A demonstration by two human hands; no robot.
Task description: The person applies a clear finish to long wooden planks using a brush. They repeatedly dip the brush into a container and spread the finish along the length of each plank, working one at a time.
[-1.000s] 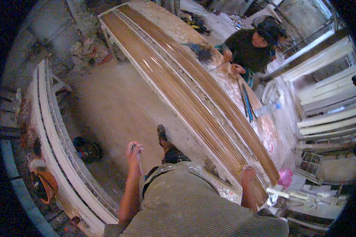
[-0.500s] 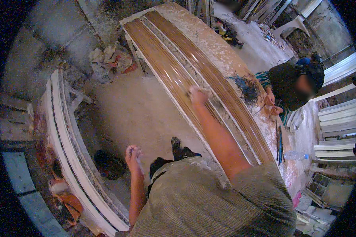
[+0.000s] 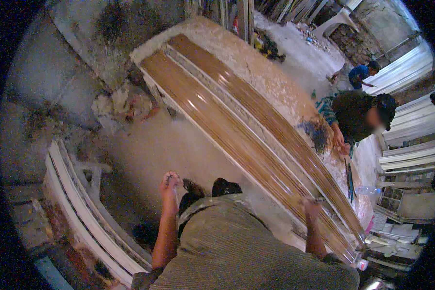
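Two long brown, glossy, grooved molding strips lie side by side on a dusty table [image 3: 198, 29]. My right hand [image 3: 312, 208] is at the near end of the left molding strip [image 3: 203, 113], touching or just above its surface. Its fingers are bent and blurred, and whatever they grip cannot be made out. The right molding strip [image 3: 256, 96] lies just beyond it, across a narrow rough gap. My left hand [image 3: 170, 183] hangs over the floor beside the table, fingers curled in with nothing visible in them.
Across the table a co-worker [image 3: 355, 113] leans in with both hands together, near dark tangled strands [image 3: 316, 135]. Another person [image 3: 362, 75] bends farther back. White strips [image 3: 77, 203] lie at my left. A crumpled bag [image 3: 123, 106] sits beside the table's far end.
My right hand has drawn back along the left molding strip, toward me and rightward. My left hand stays curled at my side. The view has shifted, and the second person now shows.
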